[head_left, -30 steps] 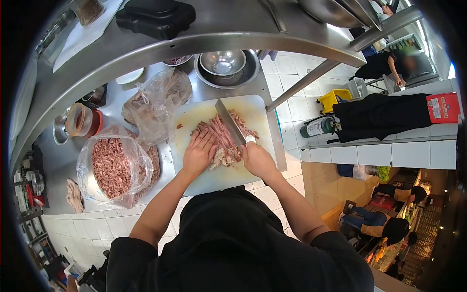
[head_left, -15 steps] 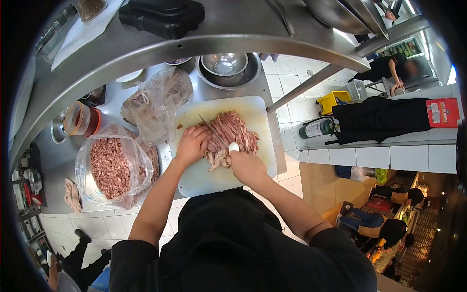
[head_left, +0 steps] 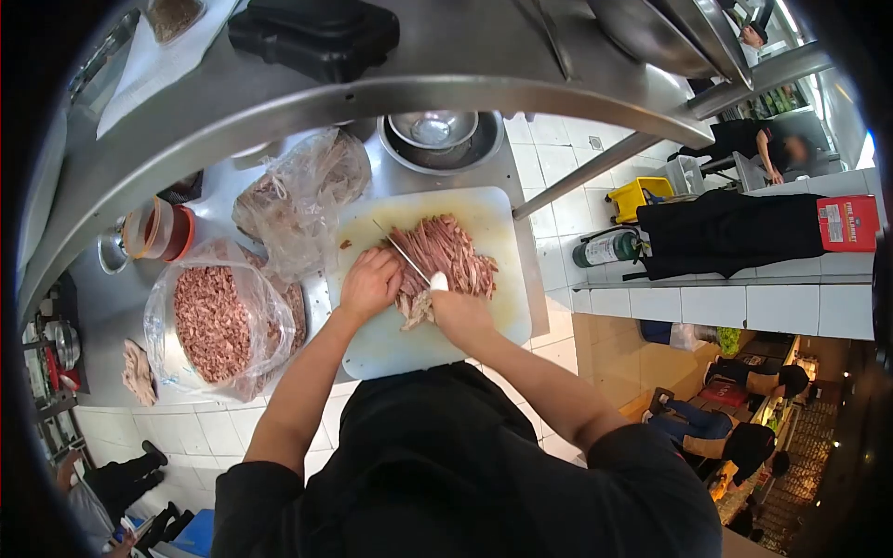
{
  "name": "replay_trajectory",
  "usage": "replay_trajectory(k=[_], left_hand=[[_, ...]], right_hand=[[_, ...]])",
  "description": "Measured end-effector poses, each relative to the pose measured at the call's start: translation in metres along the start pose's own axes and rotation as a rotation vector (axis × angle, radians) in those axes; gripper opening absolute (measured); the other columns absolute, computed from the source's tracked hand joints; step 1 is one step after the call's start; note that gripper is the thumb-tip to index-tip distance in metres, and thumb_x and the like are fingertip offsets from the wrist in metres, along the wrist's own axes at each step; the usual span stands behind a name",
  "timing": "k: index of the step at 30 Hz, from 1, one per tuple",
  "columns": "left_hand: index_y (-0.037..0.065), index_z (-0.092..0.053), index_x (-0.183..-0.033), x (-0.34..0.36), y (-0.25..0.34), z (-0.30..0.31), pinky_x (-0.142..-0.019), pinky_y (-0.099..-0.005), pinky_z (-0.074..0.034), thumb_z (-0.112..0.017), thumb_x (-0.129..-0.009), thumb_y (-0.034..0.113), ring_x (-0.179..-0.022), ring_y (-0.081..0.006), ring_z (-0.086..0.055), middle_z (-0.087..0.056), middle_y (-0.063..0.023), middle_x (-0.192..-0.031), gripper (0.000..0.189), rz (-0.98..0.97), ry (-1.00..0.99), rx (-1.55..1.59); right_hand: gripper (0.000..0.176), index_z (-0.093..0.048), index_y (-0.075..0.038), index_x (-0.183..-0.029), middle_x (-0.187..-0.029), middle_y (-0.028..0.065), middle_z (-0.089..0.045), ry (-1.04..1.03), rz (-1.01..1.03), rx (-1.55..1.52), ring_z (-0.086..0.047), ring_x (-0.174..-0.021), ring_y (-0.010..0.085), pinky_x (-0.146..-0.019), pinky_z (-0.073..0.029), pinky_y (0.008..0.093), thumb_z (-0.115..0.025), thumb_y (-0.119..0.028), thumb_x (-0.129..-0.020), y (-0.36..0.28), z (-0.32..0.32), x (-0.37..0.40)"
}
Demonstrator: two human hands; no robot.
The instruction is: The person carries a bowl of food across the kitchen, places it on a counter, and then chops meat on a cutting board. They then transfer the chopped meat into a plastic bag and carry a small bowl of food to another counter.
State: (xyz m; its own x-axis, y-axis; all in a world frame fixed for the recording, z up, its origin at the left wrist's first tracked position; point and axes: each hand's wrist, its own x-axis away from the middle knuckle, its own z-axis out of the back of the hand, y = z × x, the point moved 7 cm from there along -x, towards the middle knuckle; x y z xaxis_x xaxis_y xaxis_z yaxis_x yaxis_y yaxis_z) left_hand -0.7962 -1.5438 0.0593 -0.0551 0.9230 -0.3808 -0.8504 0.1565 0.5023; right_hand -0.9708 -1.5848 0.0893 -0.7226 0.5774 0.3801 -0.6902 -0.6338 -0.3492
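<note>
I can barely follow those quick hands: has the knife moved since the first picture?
Yes. Judged against the cutting board, the knife has shifted to the person's left, now close beside the left hand.

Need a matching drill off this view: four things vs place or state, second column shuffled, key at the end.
Things
1. knife
2. left hand
3. black case
4. open bag of chopped meat

Place or state
A. on the counter, left of the cutting board
B. up on the steel shelf
C. held in the right hand
D. against the left side of the sliced meat

Pairs: 1-C, 2-D, 3-B, 4-A
</note>
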Motion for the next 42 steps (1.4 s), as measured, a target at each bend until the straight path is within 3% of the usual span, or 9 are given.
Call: replay_trajectory(k=[6, 14, 16, 20, 28, 34, 39, 42], left_hand=[[0.003, -0.075, -0.107, -0.002, 0.006, 0.005, -0.099, -0.0435, -0.055, -0.074, -0.088, 0.008, -0.109, -0.0315, -0.067, -0.073, -0.0109, -0.118, 0.02, -0.031, 0.091, 0.026], [0.003, -0.075, -0.109, 0.002, 0.007, 0.002, -0.1, -0.0444, -0.055, -0.075, -0.089, 0.008, -0.11, -0.032, -0.067, -0.073, -0.0116, -0.117, 0.021, -0.05, 0.069, 0.016], [0.004, -0.076, -0.108, 0.003, 0.012, 0.018, -0.1, -0.0451, -0.054, -0.075, -0.089, 0.009, -0.112, -0.0319, -0.067, -0.073, -0.0111, -0.118, 0.02, -0.04, 0.224, -0.03], [0.004, -0.075, -0.106, 0.007, 0.013, 0.011, -0.099, -0.0447, -0.053, -0.075, -0.089, 0.009, -0.112, -0.0316, -0.066, -0.073, -0.0101, -0.118, 0.017, -0.028, 0.108, -0.046], [0.004, -0.075, -0.104, 0.01, 0.005, 0.002, -0.099, -0.0438, -0.053, -0.076, -0.088, 0.009, -0.113, -0.0314, -0.067, -0.073, -0.0096, -0.118, 0.017, 0.023, 0.015, -0.055], [0.004, -0.074, -0.105, 0.011, 0.009, 0.005, -0.099, -0.044, -0.053, -0.076, -0.087, 0.009, -0.113, -0.0315, -0.067, -0.073, -0.0097, -0.116, 0.019, -0.01, 0.12, -0.047], [0.004, -0.075, -0.107, 0.013, 0.007, 0.002, -0.103, -0.044, -0.052, -0.076, -0.088, 0.009, -0.116, -0.0316, -0.067, -0.073, -0.0101, -0.118, 0.02, 0.034, 0.054, -0.044], [0.004, -0.075, -0.111, 0.01, 0.013, 0.007, -0.105, -0.0466, -0.051, -0.075, -0.09, 0.008, -0.118, -0.0335, -0.067, -0.074, -0.0114, -0.119, 0.021, -0.008, 0.075, -0.044]], right_hand=[[0.015, -0.064, 0.003, -0.105, -0.092, 0.027, -0.076, 0.026, 0.057, -0.053, -0.077, -0.085, 0.045, -0.076, -0.061, 0.0575, -0.056, -0.008, -0.098, -0.002, 0.032, -0.007], [0.015, -0.064, 0.003, -0.105, -0.093, 0.0277, -0.075, 0.069, 0.072, -0.139, -0.075, -0.087, 0.0485, -0.079, -0.059, 0.06, -0.056, -0.008, -0.098, 0.017, -0.005, -0.034], [0.015, -0.064, 0.004, -0.104, -0.094, 0.0289, -0.075, 0.049, 0.063, -0.13, -0.076, -0.089, 0.048, -0.079, -0.059, 0.0595, -0.056, -0.008, -0.098, 0.025, 0.003, -0.03], [0.017, -0.063, 0.004, -0.108, -0.096, 0.0285, -0.075, 0.008, 0.018, -0.107, -0.076, -0.091, 0.0468, -0.079, -0.06, 0.0579, -0.056, -0.008, -0.098, 0.009, 0.034, -0.007], [0.015, -0.063, 0.004, -0.107, -0.091, 0.0263, -0.076, -0.052, 0.035, -0.039, -0.077, -0.087, 0.0461, -0.077, -0.06, 0.0582, -0.054, -0.004, -0.098, 0.0, -0.013, -0.021], [0.016, -0.064, 0.004, -0.106, -0.089, 0.0273, -0.075, 0.016, 0.147, -0.046, -0.077, -0.086, 0.046, -0.075, -0.061, 0.0564, -0.055, -0.006, -0.098, -0.006, 0.036, -0.002], [0.017, -0.064, 0.005, -0.104, -0.092, 0.0286, -0.076, -0.012, 0.092, -0.085, -0.077, -0.088, 0.046, -0.076, -0.061, 0.0568, -0.056, -0.009, -0.098, 0.008, -0.018, -0.024], [0.02, -0.064, 0.004, -0.105, -0.093, 0.0286, -0.075, 0.058, 0.103, -0.166, -0.076, -0.089, 0.0473, -0.077, -0.059, 0.059, -0.057, -0.014, -0.102, 0.019, -0.005, -0.038]])
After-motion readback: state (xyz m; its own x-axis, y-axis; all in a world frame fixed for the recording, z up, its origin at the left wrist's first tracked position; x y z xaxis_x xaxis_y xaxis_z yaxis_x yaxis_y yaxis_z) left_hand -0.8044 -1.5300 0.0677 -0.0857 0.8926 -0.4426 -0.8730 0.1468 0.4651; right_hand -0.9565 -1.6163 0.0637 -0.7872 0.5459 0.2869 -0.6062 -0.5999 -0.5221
